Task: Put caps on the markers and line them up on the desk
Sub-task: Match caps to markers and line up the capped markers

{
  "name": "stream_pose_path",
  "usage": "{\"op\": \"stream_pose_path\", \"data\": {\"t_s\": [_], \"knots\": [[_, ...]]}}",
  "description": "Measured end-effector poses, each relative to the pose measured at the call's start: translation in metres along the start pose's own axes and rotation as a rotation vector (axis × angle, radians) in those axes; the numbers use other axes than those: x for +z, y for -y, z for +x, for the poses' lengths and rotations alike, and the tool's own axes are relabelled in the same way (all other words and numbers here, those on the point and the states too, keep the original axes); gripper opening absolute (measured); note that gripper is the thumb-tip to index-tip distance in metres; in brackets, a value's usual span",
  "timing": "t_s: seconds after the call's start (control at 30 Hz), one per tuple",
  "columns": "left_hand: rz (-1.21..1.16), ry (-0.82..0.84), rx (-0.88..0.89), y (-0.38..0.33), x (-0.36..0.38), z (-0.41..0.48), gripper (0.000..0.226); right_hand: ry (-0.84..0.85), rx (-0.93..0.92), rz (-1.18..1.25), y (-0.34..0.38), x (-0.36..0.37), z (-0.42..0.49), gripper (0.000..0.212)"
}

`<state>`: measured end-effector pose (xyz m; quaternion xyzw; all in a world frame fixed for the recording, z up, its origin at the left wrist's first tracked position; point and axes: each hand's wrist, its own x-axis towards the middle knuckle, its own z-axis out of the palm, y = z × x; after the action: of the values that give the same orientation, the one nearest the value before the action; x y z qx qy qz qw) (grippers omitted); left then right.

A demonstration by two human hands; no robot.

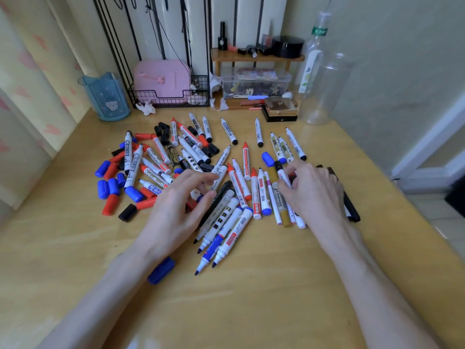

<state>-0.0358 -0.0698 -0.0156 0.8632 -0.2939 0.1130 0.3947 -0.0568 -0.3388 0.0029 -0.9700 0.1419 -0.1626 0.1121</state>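
Markers (246,161) lie in a loose heap across the middle of the desk (251,298), most uncapped, tips pointing every way, several stacked on each other. Loose caps (110,187) in blue, red and black sit mostly on the left side of the heap; one blue cap (161,269) lies alone, just beside your left wrist.

Your left hand (176,210) hovers over the centre of the pile, fingers spread and relaxed, gripping nothing that I can see. Your right hand (314,192) has thumb and fingers pinched on a black-capped marker (283,176) at the right edge of the pile.

Handling, as a judgement: light, stiff plastic barrels, smooth and round, so they will likely roll and skid when nudged. Take each at mid-barrel, away from the inked tip. Caps are small and probably need a firm straight push to seat. Match cap colour to tip. Lifting one from the stack may shift its neighbours, so pick from the top or the edge.
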Motion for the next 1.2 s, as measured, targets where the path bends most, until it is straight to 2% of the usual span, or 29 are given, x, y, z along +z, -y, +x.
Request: {"op": "stream_pose_path", "data": {"t_s": [0.3,0.5,0.67,0.8,0.9,1.0,1.1,1.2], "knots": [[-0.018,-0.043,-0.034,0.006,-0.008,-0.007,0.023,0.009,-0.065,0.023,0.006,-0.002,-0.002,0.019],[0.026,-0.072,-0.099,0.028,-0.041,-0.013,0.020,0.076,-0.347,0.362,0.032,0.004,-0.016,0.008],[-0.007,-0.010,-0.178,0.045,-0.077,-0.024,0.016,0.148,-0.545,0.378,0.047,0.018,-0.029,0.011],[-0.016,0.076,-0.183,0.051,-0.081,-0.042,0.009,0.156,-0.555,0.391,0.048,0.022,-0.030,0.011],[0.049,0.139,-0.121,0.051,-0.072,-0.043,0.028,0.125,-0.540,0.436,0.048,0.022,-0.029,0.010],[0.213,0.195,-0.051,0.046,-0.060,-0.038,0.038,0.109,-0.523,0.450,0.045,0.021,-0.027,0.009],[0.329,0.193,0.003,0.038,-0.048,-0.039,0.033,0.112,-0.528,0.443,0.045,0.021,-0.028,0.008],[0.348,0.179,0.015,0.034,-0.043,-0.040,0.025,0.131,-0.529,0.449,0.044,0.020,-0.026,0.008]]}}
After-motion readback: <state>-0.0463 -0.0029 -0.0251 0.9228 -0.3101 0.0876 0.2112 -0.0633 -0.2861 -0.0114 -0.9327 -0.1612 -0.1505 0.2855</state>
